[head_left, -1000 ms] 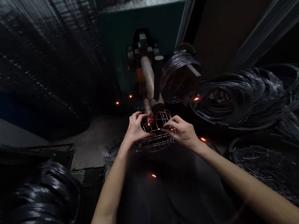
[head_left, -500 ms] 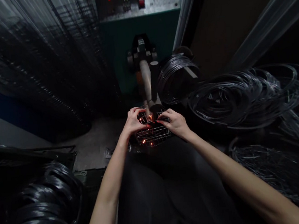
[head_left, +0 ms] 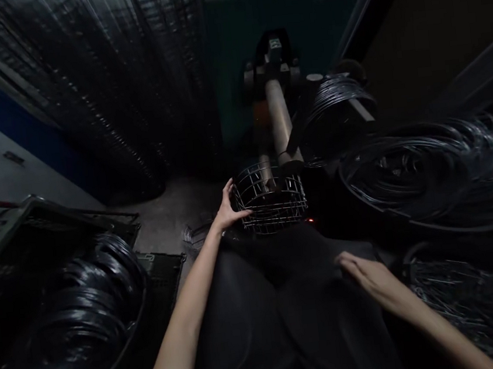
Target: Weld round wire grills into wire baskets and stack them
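In the head view, the wire basket (head_left: 274, 207) sits just right of the left hand's (head_left: 230, 210) fingers, its long side going away from them. That hand is nearer: thumb and fingers spread wide, holding its left end. The thick metal bar (head_left: 280, 116) reaches over the back, in the way, ahead and right of those fingers. The right hand (head_left: 366, 274) is apart, over the dark cloth (head_left: 312, 307), fingers curled; I can't tell if they hold anything. Wire coils (head_left: 408, 170) lie ahead and right of them.
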{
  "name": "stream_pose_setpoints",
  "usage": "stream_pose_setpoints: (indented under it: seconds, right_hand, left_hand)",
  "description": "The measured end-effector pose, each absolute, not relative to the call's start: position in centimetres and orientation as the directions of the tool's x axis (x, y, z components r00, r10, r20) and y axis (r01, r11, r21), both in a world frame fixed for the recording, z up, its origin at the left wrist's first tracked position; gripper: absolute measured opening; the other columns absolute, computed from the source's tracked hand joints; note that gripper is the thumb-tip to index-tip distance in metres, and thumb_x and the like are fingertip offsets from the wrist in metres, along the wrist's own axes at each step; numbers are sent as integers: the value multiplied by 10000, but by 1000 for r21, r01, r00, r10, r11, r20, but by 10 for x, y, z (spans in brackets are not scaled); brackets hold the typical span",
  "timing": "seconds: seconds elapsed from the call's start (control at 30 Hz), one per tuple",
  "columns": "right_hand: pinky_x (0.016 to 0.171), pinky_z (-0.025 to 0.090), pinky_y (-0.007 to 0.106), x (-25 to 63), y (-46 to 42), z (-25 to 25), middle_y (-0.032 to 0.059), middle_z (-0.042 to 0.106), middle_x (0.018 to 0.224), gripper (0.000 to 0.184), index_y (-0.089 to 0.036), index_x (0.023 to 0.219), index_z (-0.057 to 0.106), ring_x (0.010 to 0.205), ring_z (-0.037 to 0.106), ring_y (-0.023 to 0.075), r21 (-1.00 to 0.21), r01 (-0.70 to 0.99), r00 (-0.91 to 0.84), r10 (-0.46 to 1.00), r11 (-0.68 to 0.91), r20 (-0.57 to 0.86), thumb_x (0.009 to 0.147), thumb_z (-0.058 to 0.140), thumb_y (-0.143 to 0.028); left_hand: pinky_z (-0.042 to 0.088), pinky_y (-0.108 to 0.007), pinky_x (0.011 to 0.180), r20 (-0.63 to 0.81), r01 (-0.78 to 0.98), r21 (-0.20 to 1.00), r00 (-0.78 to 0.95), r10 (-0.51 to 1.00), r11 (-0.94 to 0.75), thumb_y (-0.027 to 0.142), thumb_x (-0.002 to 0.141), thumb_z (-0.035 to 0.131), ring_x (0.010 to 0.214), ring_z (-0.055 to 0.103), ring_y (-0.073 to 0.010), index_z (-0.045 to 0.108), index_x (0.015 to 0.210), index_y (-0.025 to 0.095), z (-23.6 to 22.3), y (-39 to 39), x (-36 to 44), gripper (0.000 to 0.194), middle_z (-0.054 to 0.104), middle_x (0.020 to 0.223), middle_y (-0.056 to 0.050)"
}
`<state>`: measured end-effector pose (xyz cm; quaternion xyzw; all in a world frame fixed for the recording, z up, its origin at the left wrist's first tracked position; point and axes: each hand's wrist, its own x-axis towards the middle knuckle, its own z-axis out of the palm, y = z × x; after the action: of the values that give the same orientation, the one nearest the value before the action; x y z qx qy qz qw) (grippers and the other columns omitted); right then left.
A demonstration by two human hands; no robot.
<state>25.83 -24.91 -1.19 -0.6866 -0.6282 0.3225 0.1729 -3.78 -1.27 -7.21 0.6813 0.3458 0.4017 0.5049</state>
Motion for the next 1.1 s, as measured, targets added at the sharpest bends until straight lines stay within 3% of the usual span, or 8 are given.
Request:
stream_pose_setpoints:
  seconds: [0.2,0.27,0.4,0.57,0.67,0.77,0.9,1.1]
  right_hand:
    - [740,547,356,279,-274,-54,92,703,849,418,-222,815,666,809,673,248,-684,720,-128,946,-119,-299,843,424,-560]
    - [719,547,340,273,-266,-36,86,706,901,423,-220,973,670,799,677,237,-721,671,-63,955,-176,-291,830,467,-563]
    - [559,501,272,232,-235,24,0,643,717,542,-243,1263,550,532,575,140,-813,533,-9,959,-235,-283,807,569,-537]
    - [466,419,226,189,-189,57,-4,625,659,332,-177,887,697,476,507,98,-840,424,-223,860,-338,-459,757,652,-479]
    - [553,469,249,180,-178,47,25,696,758,284,-175,881,716,588,605,139,-811,554,-160,933,-185,-323,810,604,-426]
    - [695,497,297,173,-182,39,70,726,962,326,-170,1077,690,808,674,209,-579,801,-210,977,151,-36,856,582,-384]
    - [542,447,278,168,-186,37,71,719,1034,320,-189,1174,637,728,690,212,-171,911,-372,927,376,53,897,531,-308]
    - [538,411,252,179,-174,39,19,734,985,271,-227,1113,660,687,686,168,-19,880,-464,869,474,171,885,531,-293]
  left_hand:
    - [291,-476,1116,225,29,968,341,913,-250,475,529,822,1349,327,-288,181,1382,250,-62,-18,-37,1091,331,1386,-143]
    - [316,-467,1105,305,90,927,378,874,-363,420,547,808,1318,360,-281,252,1346,239,-49,-33,-44,990,356,1355,-129]
    - [326,-491,1090,352,321,747,552,756,-582,272,542,792,1300,335,-315,436,1256,249,-18,-76,-49,799,323,1354,-118]
    - [211,-604,1097,275,452,523,713,645,-723,287,561,780,1307,279,-384,541,1154,205,4,-107,-30,645,263,1341,-158]
    - [240,-605,1084,275,472,493,713,646,-731,293,569,770,1282,290,-386,510,1198,181,7,-109,-22,690,257,1338,-173]
    - [296,-584,1066,270,465,521,706,655,-716,323,566,777,1268,292,-379,488,1219,187,9,-106,-20,727,253,1351,-166]
    - [378,-521,1035,241,469,602,665,707,-646,295,565,767,1271,291,-360,487,1211,204,11,-104,-20,710,266,1356,-146]
    - [377,-522,1037,237,483,615,641,730,-623,274,553,748,1269,292,-362,487,1207,203,11,-102,-15,707,276,1356,-137]
